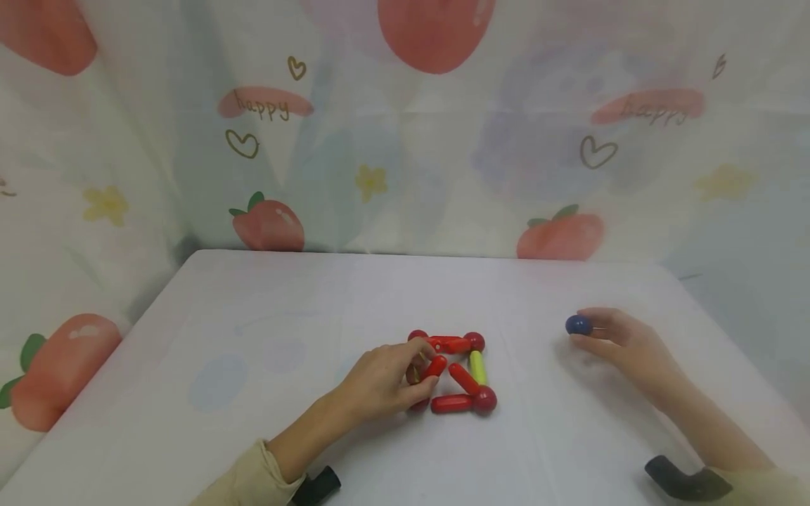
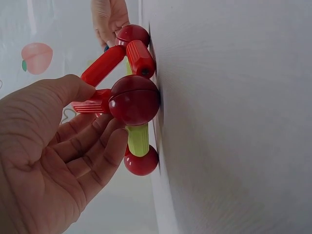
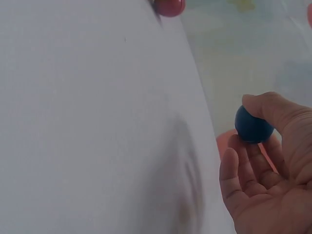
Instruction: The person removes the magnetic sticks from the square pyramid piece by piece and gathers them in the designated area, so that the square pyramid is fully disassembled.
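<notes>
My left hand (image 1: 380, 379) pinches a slanting red rod (image 1: 436, 365) between thumb and fingers. In the left wrist view that rod joins a dark red ball (image 2: 135, 100) low over the table. The rod belongs to a frame of rods and balls: a yellow-green rod (image 1: 478, 367) links the back right ball (image 1: 474, 341) to the front right ball (image 1: 484, 400). From the front right ball, one red rod (image 1: 464, 378) slants upward and another red rod (image 1: 452, 403) points left. Off to the right, my right hand (image 1: 633, 348) holds a blue ball (image 3: 253, 126) between thumb and fingertips, above the table.
A white-covered table (image 1: 266, 302) lies under everything. Behind and to the left hangs a printed curtain (image 1: 430, 154) with fruit and hearts. Black bands show at both wrists, by the sleeves.
</notes>
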{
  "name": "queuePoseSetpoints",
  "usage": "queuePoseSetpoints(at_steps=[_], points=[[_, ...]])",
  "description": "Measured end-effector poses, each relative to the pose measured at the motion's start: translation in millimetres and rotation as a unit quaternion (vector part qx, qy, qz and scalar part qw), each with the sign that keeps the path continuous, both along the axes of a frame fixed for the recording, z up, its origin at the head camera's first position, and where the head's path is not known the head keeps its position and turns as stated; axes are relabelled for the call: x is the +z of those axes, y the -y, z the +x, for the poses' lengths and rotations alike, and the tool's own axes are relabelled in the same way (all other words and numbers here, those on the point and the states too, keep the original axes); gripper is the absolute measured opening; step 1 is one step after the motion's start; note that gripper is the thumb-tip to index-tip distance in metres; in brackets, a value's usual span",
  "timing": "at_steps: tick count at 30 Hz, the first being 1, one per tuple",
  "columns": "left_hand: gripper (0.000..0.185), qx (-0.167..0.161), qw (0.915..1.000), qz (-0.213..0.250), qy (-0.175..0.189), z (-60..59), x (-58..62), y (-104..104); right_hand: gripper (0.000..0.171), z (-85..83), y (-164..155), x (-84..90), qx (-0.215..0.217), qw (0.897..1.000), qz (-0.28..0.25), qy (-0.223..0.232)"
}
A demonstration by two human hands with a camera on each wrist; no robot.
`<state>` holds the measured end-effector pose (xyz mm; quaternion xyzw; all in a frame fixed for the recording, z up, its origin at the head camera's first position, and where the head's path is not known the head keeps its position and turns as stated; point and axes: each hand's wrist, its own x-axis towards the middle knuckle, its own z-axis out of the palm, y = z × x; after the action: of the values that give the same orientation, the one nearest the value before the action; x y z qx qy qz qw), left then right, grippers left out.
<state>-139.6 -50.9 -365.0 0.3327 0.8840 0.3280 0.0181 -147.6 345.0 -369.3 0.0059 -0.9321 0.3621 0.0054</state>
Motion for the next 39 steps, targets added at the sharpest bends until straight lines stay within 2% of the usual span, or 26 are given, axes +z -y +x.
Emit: queuePoseSetpoints(at_steps=[7, 13, 17, 24, 32, 36, 39], points=[[0.028, -0.002, 1.0, 0.005, 0.001, -0.7, -1.2, 0, 0.072, -11.7, -39, -8.8, -0.02, 1.0, 0.0, 0.012], [0.027, -0.003, 0.9999, 0.007, 0.011, -1.3, -1.8, 0, 0.076, -21.4, -61, -16.0, -0.047, 0.998, 0.018, 0.025], [0.026, -0.005, 0.9998, 0.008, 0.016, -1.5, -1.9, 0, 0.075, -25.9, -69, -20.2, -0.055, 0.998, 0.022, 0.01], [0.027, -0.004, 0.9998, 0.008, 0.019, -2.0, -0.7, 0, 0.076, -33.7, -77, -24.2, -0.096, 0.994, 0.048, -0.006], [0.027, -0.003, 0.9997, 0.006, 0.024, -2.5, -0.5, -1, 0.073, -32.5, -79, -21.6, -0.089, 0.995, 0.041, -0.014], [0.027, -0.005, 0.9995, 0.011, 0.03, -2.3, -1.0, -1, 0.077, -26.9, -73, -14.5, -0.092, 0.995, 0.035, -0.008], [0.027, -0.01, 0.9993, 0.016, 0.033, -2.7, -1.4, 1, 0.073, -18.1, -56, -5.6, -0.1, 0.992, 0.059, -0.04]])
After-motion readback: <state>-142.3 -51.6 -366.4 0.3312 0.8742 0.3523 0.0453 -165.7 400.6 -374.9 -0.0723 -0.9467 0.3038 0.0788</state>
